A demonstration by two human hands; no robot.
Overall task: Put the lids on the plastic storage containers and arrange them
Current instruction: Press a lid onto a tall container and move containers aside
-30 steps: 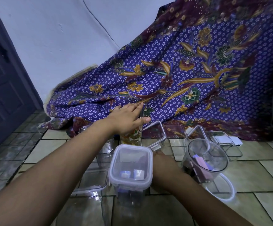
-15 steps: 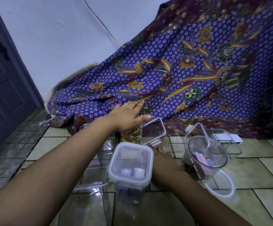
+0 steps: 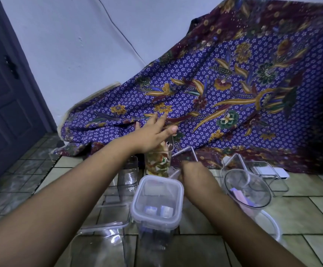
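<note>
Snack container (image 3: 157, 162) awaits lid.
Above it left hand (image 3: 153, 132), fingers spread; right hand (image 3: 193, 172) grips square lid (image 3: 184, 154) just right.

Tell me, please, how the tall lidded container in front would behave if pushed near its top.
The lidded container looks tall and narrow, so it would probably tip rather than slide. Only a few small items lie at its bottom, so it is likely light. Its smooth clear walls may feel slippery.
</note>
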